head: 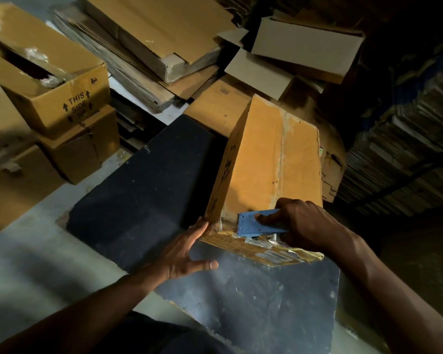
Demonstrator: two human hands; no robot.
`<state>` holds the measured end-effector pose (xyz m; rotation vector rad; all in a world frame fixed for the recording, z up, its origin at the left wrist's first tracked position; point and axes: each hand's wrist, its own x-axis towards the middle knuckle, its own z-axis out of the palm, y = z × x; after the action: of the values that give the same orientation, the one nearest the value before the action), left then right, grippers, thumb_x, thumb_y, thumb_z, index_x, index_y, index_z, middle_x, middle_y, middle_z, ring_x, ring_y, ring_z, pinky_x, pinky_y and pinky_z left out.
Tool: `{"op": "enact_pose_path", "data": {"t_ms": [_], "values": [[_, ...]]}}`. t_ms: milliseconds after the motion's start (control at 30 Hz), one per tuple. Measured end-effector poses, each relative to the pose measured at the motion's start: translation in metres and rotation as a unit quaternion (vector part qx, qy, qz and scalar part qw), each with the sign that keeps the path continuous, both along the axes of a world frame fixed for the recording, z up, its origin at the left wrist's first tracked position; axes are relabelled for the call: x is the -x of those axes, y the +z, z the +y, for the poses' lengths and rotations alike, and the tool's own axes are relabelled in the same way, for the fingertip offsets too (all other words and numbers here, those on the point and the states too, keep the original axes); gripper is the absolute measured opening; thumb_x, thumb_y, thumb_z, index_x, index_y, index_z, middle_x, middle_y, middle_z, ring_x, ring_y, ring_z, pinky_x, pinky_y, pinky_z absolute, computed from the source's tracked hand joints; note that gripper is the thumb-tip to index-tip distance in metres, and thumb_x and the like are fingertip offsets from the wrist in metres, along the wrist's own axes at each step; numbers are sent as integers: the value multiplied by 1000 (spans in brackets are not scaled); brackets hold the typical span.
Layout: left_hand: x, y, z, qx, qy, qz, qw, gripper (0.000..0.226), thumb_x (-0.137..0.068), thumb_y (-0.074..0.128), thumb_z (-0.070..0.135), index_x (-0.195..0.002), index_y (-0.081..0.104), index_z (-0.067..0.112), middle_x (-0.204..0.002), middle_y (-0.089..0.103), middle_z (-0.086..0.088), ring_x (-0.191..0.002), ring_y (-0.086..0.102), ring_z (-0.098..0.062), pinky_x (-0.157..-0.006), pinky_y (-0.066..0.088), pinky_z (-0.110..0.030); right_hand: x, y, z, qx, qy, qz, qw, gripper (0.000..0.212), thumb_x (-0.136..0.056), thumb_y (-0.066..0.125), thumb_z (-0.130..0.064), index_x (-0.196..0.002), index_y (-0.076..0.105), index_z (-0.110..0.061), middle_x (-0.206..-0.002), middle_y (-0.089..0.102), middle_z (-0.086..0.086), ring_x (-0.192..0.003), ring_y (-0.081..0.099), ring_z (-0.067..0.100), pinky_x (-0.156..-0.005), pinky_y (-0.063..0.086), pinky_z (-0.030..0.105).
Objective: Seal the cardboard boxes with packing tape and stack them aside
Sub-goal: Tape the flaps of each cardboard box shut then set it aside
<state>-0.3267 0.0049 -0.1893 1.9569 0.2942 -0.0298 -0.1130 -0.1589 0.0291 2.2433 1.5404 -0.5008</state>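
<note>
A closed cardboard box (271, 159) sits on a dark board (143, 195) laid over the pale floor, its near end right under both hands. The right hand (304, 223) is curled tight around a blue tape dispenser (258, 223), which is pressed against the box's near top edge, close to the centre seam between the flaps. The left hand (184, 249) lies flat and spread, fingers extended, with its fingertips touching the box's near left corner and the thumb sticking out toward the right; it grips nothing. Both forearms reach in from the bottom of the view, angled toward each other. The box's near face carries torn labels and ragged cardboard. More boxes (62, 98) stand stacked well apart at the left, and flattened cardboard sheets (151, 39) lie heaped behind.
</note>
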Motion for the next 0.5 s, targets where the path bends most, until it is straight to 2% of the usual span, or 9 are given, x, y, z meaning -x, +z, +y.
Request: {"op": "enact_pose_path", "data": {"t_ms": [67,133,200,233,267,333,400,500], "values": [[-3,7,-3,52,21,-94,994,126,-72,75,74,-165,0,33,-172,7,16,-157,16,-4,-124,24,-26,1,1,0,1,-1,3,1000,61,-100,63,-38,-154,37,-51,-109,40,-13,-85,44,6,-62,31,17],[-8,16,-11,47,19,-105,993,125,-71,78,71,-166,10,27,-171,19,14,-153,26,-1,-122,30,-22,1,2,1,1,-6,5,1000,61,-100,63,-37,-153,37,-52,-112,45,-11,-86,45,7,-59,30,17],[-11,21,-11,-32,35,-66,997,114,-73,80,70,-163,23,31,-165,34,13,-146,38,-1,-121,30,-23,1,4,2,4,-8,7,1000,61,-100,63,-37,-153,37,-53,-112,46,-10,-86,47,9,-60,32,17],[-12,22,-9,-91,57,-46,993,111,-75,80,68,-163,26,28,-164,36,11,-146,38,-6,-120,24,-23,1,5,3,6,-7,7,1000,61,-99,63,-38,-152,37,-53,-111,46,-10,-87,48,10,-62,34,19],[-14,24,-7,-148,82,-68,983,111,-77,79,67,-164,24,25,-167,32,8,-150,34,-10,-120,20,-24,1,5,3,9,-7,8,1000,62,-99,64,-37,-152,38,-54,-109,45,-11,-88,50,10,-64,36,21],[-21,27,-6,-258,98,-193,942,107,-81,76,63,-163,29,14,-169,30,-1,-154,30,-17,-124,21,-32,1,7,4,13,-10,10,1000,63,-98,66,-33,-151,39,-54,-104,41,-13,-87,51,10,-64,38,21],[-35,25,-7,-357,79,-301,881,88,-85,77,52,-154,46,5,-162,42,-9,-152,37,-22,-123,31,-44,2,8,5,10,-14,14,1000,65,-96,68,-29,-149,41,-53,-101,38,-15,-87,52,10,-67,45,25],[-57,16,-3,-431,64,-363,824,58,-89,81,32,-137,65,3,-147,59,-12,-141,53,-26,-113,46,-49,4,10,6,9,-24,15,1000,63,-95,67,-26,-148,44,-54,-100,40,-15,-88,55,12,-74,53,32]]}}
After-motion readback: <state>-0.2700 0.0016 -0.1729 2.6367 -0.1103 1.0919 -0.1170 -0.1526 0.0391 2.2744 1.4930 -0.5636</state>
